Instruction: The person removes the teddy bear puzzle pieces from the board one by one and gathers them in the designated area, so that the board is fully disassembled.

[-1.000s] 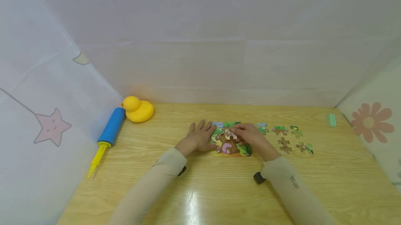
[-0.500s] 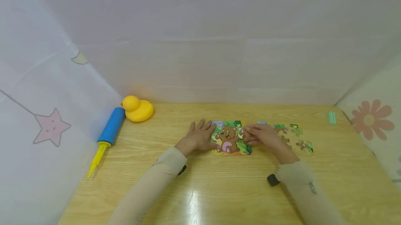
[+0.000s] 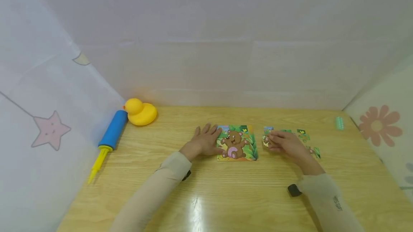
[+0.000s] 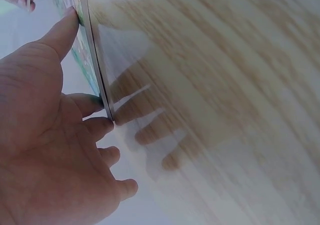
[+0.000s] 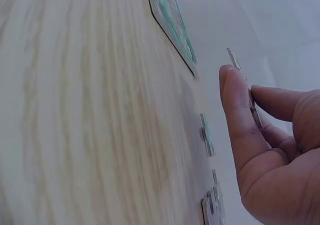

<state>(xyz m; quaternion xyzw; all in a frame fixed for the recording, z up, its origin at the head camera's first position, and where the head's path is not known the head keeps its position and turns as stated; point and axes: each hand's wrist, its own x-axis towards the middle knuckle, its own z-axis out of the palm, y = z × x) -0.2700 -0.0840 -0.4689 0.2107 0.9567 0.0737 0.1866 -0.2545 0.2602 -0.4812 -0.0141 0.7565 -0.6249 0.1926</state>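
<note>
My left hand point(image 3: 204, 143) lies spread with straight fingers along the left edge of a square bear puzzle board point(image 3: 248, 150). In the left wrist view, its thumb point(image 4: 65, 32) rests on the board and two fingertips meet the edge. To the right of the board, my right hand point(image 3: 288, 147) pinches a puzzle piece point(image 3: 266, 141) between thumb and fingers. The right wrist view has this thin piece point(image 5: 255, 114) edge-on, raised above the table. A smiling brown bear shows on the board among green leaves.
Loose puzzle pieces point(image 3: 303, 136) lie right of the board, some behind my right hand. A yellow rubber duck point(image 3: 142, 113) and a blue and yellow hand pump point(image 3: 113, 131) are at the table's left. A small green item point(image 3: 340, 123) sits at the far right.
My right hand has moved right, off the board, with the puzzle piece pinched in it. The bear picture it covered now shows. My left hand has stayed in place.
</note>
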